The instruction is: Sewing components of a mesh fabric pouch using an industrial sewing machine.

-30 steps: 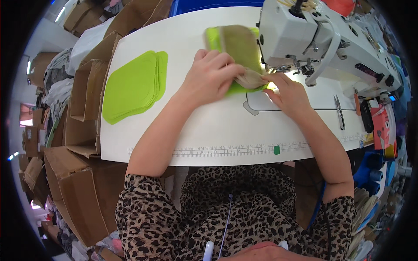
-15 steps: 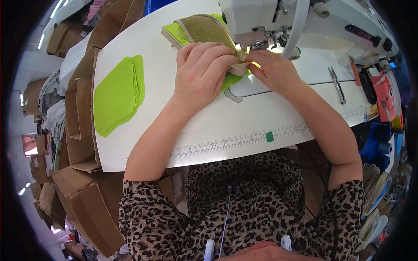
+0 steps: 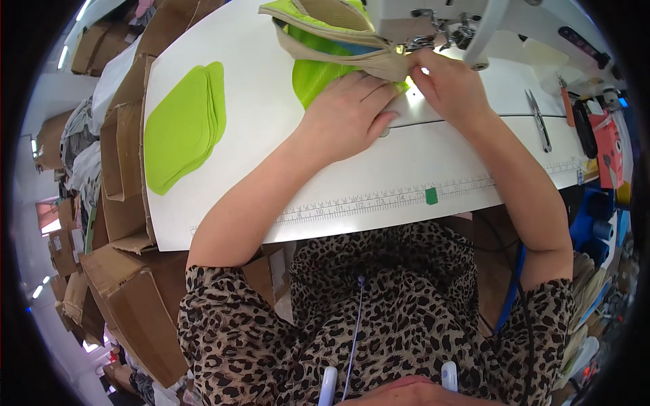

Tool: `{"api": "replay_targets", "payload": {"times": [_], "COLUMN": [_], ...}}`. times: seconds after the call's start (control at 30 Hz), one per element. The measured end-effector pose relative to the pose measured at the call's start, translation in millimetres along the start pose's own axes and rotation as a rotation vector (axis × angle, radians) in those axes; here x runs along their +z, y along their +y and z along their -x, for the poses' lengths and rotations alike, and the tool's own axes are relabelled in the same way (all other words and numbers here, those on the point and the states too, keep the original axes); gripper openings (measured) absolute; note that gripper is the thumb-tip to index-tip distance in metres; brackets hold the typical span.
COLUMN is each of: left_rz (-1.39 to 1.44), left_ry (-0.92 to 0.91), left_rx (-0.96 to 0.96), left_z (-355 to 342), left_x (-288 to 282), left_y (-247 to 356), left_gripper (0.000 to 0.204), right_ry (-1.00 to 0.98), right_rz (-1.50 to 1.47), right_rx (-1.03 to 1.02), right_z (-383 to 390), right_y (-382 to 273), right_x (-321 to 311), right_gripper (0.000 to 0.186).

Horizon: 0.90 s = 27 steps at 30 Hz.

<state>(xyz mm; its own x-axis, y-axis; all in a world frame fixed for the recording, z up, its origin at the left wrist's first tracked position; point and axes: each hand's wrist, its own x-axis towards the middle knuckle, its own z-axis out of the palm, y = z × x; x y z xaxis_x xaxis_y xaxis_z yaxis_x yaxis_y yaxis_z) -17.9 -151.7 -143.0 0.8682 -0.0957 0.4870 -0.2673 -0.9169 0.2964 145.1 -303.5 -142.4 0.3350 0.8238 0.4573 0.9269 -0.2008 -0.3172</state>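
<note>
Fabric piece (image 3: 325, 51): lime-green mesh with a tan binding strip along its edge, partly folded over itself, lying at the far edge of the white table (image 3: 257, 176), under the sewing machine (image 3: 447, 20). The tan strip runs right toward the needle area.

Left hand (image 3: 345, 115): fingers spread flat, palm down, pressing the green mesh against the table just left of the needle. Not gripping.

Right hand (image 3: 450, 84): fingers curled, pinching the tan strip's end right beside the machine's foot; the fingertips themselves are partly hidden by the hand.

Stack of green pieces (image 3: 183, 128): same lime colour, flat, well apart to the left on the table.

Ruler strip (image 3: 379, 199) with a green marker runs along the near table edge. Scissors (image 3: 539, 122) lie to the right. Cardboard boxes (image 3: 122, 162) stand left of the table. The machine head hides the fabric's far part.
</note>
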Motion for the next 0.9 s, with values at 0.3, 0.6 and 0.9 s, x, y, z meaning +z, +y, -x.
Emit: {"api": "replay_targets", "payload": {"times": [0.3,0.6,0.9], "left_rz": [-0.096,-0.024,0.039], "left_ry": [-0.161,-0.273,-0.274], "left_rx": [-0.131,-0.179,-0.224], "left_z": [-1.1,13.9,8.5], "left_x": [-4.8,-12.9,-20.8], "left_y": [-2.5,2.5,18.2], "left_gripper": [0.033,0.038,0.044], "right_ry": [0.137,-0.114,-0.011], "right_rz": [-0.056,0.095,-0.006], "right_rx": [0.011,-0.247,-0.280], "right_z": [8.4,15.2,30.9], "right_y": [5.8,-20.5,-23.8], "right_x": [-1.2,-16.7,-10.8], "right_gripper": [0.012,0.016,0.025]}}
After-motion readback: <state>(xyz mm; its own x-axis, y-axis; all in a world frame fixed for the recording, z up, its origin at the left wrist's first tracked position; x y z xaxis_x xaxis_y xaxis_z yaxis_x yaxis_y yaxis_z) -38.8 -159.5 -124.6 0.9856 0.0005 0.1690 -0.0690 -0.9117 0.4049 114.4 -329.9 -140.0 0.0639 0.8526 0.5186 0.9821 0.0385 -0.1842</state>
